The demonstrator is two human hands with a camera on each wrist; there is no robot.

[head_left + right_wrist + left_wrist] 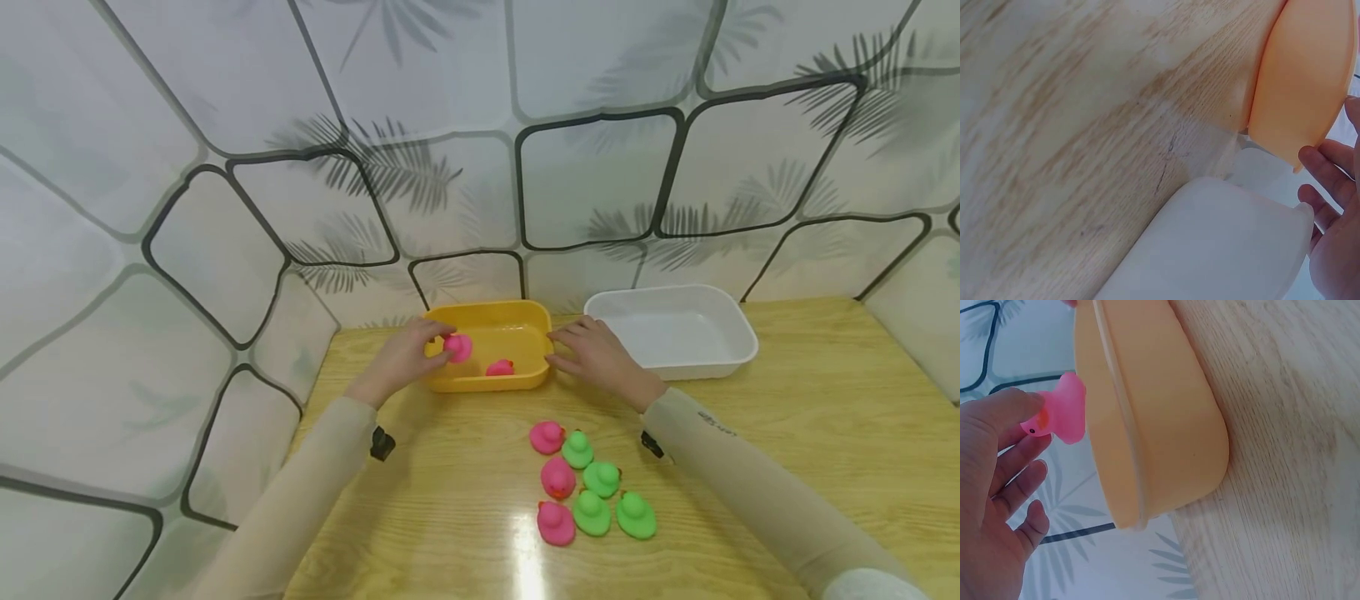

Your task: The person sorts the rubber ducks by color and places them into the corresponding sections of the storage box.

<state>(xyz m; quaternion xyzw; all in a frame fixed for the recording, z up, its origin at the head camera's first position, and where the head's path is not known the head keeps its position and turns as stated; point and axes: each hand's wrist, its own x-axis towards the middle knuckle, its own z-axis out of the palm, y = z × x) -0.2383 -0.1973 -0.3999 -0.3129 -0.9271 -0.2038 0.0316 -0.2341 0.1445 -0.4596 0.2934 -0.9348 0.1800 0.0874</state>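
Note:
My left hand [401, 358] pinches a pink rubber duck [457, 347] over the left part of a yellow tub [487, 384]. In the left wrist view the duck [1067, 409] is held by its head between thumb and fingers, above the tub's rim [1119, 394]. Another pink duck [500, 368] lies inside the tub near its front wall. My right hand [596, 354] rests its fingertips at the tub's right rim, fingers loosely bent. In the right wrist view, these fingers [1329, 172] are beside the tub's end [1300, 94], close to a white tub's corner [1260, 219].
A white tub [675, 329] stands right of the yellow one, against the patterned wall [600, 183]. On the wooden table [420, 500], nearer me, lie several pink ducks [557, 477] and several green ducks [602, 478] in a loose group.

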